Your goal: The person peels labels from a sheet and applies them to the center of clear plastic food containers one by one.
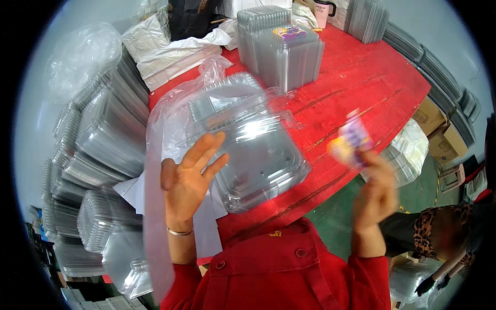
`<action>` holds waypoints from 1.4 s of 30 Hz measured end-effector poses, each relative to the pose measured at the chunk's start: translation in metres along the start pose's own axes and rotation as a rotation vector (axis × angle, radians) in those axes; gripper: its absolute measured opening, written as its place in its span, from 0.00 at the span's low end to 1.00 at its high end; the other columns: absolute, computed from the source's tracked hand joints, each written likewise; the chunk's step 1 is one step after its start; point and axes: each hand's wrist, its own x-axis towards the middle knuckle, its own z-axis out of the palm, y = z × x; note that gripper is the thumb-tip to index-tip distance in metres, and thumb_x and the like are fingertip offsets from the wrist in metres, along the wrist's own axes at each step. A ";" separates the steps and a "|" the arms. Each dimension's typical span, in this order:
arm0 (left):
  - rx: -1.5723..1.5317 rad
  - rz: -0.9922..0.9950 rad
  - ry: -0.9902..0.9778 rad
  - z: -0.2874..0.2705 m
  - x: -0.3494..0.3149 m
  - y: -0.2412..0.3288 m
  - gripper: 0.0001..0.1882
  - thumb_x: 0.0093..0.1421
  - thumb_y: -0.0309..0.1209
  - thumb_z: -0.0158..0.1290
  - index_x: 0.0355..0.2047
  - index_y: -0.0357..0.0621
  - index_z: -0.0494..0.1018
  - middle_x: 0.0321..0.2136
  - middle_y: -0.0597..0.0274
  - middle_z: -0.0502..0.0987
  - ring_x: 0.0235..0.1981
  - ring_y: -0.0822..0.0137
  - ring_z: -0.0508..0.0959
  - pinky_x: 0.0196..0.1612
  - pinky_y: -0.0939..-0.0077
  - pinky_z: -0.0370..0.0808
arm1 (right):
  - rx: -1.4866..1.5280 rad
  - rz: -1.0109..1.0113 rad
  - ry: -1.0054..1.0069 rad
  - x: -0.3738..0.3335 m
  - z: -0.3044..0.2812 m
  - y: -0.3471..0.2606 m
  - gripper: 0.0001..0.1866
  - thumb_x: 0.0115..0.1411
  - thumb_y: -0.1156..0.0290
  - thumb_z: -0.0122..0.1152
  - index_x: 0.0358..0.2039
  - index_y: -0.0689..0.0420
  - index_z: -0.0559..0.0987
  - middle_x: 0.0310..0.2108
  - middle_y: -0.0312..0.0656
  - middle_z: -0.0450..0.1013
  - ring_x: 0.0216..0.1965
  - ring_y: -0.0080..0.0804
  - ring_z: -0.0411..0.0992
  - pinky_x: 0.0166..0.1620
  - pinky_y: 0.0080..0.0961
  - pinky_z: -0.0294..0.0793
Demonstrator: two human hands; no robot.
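My right hand, smeared by motion, pinches a purple and yellow label above the red table's right side. With its palm up and fingers spread, my left hand holds nothing. It hovers by the left edge of a clear plastic clamshell container, which lies in front of me. Behind that container, another clear container lies partly under loose plastic film. A tall stack of clear containers stands farther back, and a similar purple and yellow label is on its top.
White paper sheets and a plastic bag lie at the left of the red table. Many container stacks crowd the left side. A pink mug stands at the back. Another person is at the lower right, near cardboard boxes.
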 end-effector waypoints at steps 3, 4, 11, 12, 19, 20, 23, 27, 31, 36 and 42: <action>-0.159 -0.052 -0.124 -0.004 0.010 -0.001 0.22 0.64 0.40 0.38 0.12 0.54 0.64 0.62 0.36 0.48 0.66 0.39 0.32 0.63 0.36 0.35 | 0.007 0.047 -0.297 -0.042 0.035 -0.007 0.11 0.47 0.78 0.65 0.33 0.66 0.77 0.42 0.54 0.72 0.44 0.46 0.73 0.47 0.35 0.73; -0.160 -0.057 -0.123 -0.008 0.012 -0.002 0.22 0.64 0.40 0.38 0.12 0.54 0.64 0.62 0.36 0.48 0.66 0.39 0.32 0.63 0.36 0.35 | 0.004 0.012 -0.307 -0.049 0.050 -0.006 0.13 0.46 0.78 0.67 0.33 0.67 0.77 0.42 0.53 0.72 0.44 0.47 0.73 0.47 0.36 0.73; -0.089 -0.051 -0.124 -0.013 0.007 0.002 0.21 0.63 0.44 0.39 0.14 0.56 0.65 0.63 0.38 0.49 0.66 0.40 0.32 0.62 0.35 0.40 | -0.012 -0.109 -0.295 -0.050 0.111 -0.015 0.15 0.43 0.76 0.70 0.32 0.67 0.78 0.42 0.51 0.71 0.44 0.46 0.73 0.45 0.35 0.76; -0.067 -0.063 -0.139 -0.014 0.006 0.003 0.21 0.63 0.44 0.39 0.14 0.56 0.65 0.63 0.38 0.49 0.66 0.40 0.32 0.62 0.36 0.41 | -0.036 -0.107 -0.319 -0.049 0.115 -0.016 0.15 0.43 0.75 0.70 0.32 0.66 0.78 0.43 0.50 0.70 0.45 0.46 0.73 0.44 0.35 0.76; -0.077 -0.059 -0.135 -0.012 0.007 -0.001 0.23 0.64 0.42 0.36 0.14 0.52 0.67 0.62 0.38 0.50 0.66 0.40 0.26 0.61 0.32 0.35 | -0.181 -0.094 -0.347 -0.047 0.132 -0.019 0.15 0.46 0.73 0.69 0.33 0.66 0.78 0.42 0.50 0.71 0.45 0.48 0.72 0.43 0.34 0.76; -0.071 -0.055 -0.145 -0.012 0.008 -0.002 0.23 0.64 0.42 0.36 0.14 0.51 0.67 0.62 0.37 0.50 0.66 0.41 0.26 0.61 0.32 0.36 | -0.195 -0.084 -0.346 -0.048 0.133 -0.020 0.15 0.46 0.73 0.69 0.33 0.66 0.78 0.41 0.51 0.71 0.45 0.48 0.72 0.43 0.34 0.77; -0.049 -0.067 -0.158 -0.012 0.009 0.001 0.22 0.64 0.42 0.37 0.14 0.52 0.67 0.61 0.37 0.51 0.66 0.41 0.27 0.61 0.33 0.37 | -0.215 -0.070 -0.345 -0.049 0.137 -0.020 0.14 0.46 0.72 0.69 0.32 0.66 0.78 0.40 0.52 0.71 0.45 0.49 0.73 0.42 0.34 0.77; -0.018 -0.082 -0.150 -0.015 0.010 0.000 0.21 0.64 0.42 0.38 0.15 0.53 0.67 0.61 0.39 0.52 0.66 0.42 0.28 0.61 0.34 0.39 | -0.233 -0.057 -0.370 -0.049 0.139 -0.022 0.14 0.47 0.71 0.68 0.32 0.66 0.78 0.39 0.53 0.72 0.45 0.50 0.73 0.41 0.34 0.77; -0.014 -0.074 -0.180 -0.020 0.010 -0.001 0.21 0.64 0.41 0.37 0.15 0.54 0.66 0.61 0.39 0.53 0.66 0.42 0.28 0.61 0.34 0.40 | -0.261 -0.082 -0.397 -0.048 0.140 -0.024 0.14 0.49 0.71 0.67 0.32 0.66 0.77 0.38 0.54 0.73 0.44 0.51 0.73 0.41 0.35 0.77; 0.014 -0.082 -0.171 -0.016 0.010 -0.001 0.20 0.64 0.43 0.40 0.16 0.55 0.67 0.61 0.40 0.54 0.66 0.43 0.29 0.61 0.35 0.42 | -0.283 -0.079 -0.420 -0.047 0.141 -0.026 0.14 0.49 0.70 0.66 0.33 0.67 0.76 0.36 0.54 0.73 0.44 0.51 0.72 0.40 0.35 0.76; 0.037 -0.069 -0.193 -0.017 0.009 -0.001 0.18 0.63 0.43 0.42 0.17 0.56 0.68 0.61 0.41 0.55 0.66 0.43 0.29 0.61 0.36 0.43 | -0.313 -0.079 -0.438 -0.049 0.144 -0.027 0.12 0.50 0.71 0.66 0.33 0.64 0.77 0.37 0.53 0.74 0.44 0.49 0.73 0.40 0.34 0.77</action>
